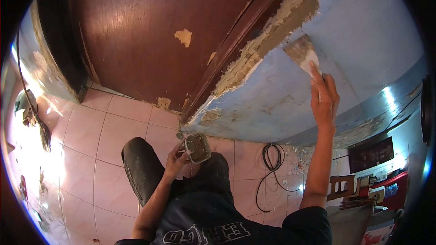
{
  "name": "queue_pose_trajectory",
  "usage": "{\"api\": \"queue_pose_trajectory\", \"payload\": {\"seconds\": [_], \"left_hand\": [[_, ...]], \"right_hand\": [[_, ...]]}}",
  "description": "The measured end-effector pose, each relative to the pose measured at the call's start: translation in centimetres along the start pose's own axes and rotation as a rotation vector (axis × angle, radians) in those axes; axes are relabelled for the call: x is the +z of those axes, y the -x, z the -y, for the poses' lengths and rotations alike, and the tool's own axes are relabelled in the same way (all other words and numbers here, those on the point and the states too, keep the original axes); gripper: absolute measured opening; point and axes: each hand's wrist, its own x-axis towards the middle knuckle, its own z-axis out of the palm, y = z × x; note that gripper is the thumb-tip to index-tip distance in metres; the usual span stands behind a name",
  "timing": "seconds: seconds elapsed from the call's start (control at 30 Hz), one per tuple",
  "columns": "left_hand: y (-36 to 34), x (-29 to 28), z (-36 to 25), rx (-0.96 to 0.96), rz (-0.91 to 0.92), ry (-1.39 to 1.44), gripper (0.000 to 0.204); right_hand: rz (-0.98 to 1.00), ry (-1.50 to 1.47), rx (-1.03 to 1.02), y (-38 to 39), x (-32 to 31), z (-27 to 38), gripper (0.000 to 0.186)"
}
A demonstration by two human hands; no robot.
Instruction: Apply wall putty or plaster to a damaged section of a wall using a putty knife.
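Note:
My right hand (324, 95) is closed round the pale handle of a putty knife (300, 51), its index finger laid along the handle. The wide, smeared blade rests at or very near the blue wall (349, 22), beside a rough strip of grey-brown filler (290, 18) that follows the door frame. Low over my knees, my left hand (177, 158) grips the side of a small squarish plastic tub (197, 148). Grey-brown paste coats the inside of the tub.
A brown wooden door (150, 36) with chipped patches stands ahead. Pink tiles (120, 131) cover the floor, where a coiled black cable (272, 159) lies by the wall. A wooden chair (341, 188) and a dark screen (371, 155) are at the right. A broom (43, 131) leans at left.

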Motion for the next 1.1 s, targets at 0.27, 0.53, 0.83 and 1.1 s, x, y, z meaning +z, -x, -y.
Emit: {"api": "queue_pose_trajectory", "payload": {"seconds": [0.27, 0.53, 0.83, 1.1], "left_hand": [[0.1, 0.1, 0.2, -0.009, -0.008, 0.007, 0.062], [0.0, 0.6, -0.3, -0.051, 0.013, -0.018, 0.063], [0.0, 0.3, -0.2, -0.038, -0.022, -0.025, 0.062], [-0.1, -0.2, 0.4, -0.013, 0.003, -0.015, 0.060]], "right_hand": [[0.015, -0.002, -0.085, -3.1, 1.6, 1.5, 0.066], [0.023, -0.056, 0.057, 0.5, 0.2, -0.8, 0.063], [-0.002, -0.039, -0.115, -4.8, 0.3, 0.1, 0.063], [0.014, -0.038, 0.016, -1.1, -1.4, -2.7, 0.058]]}}
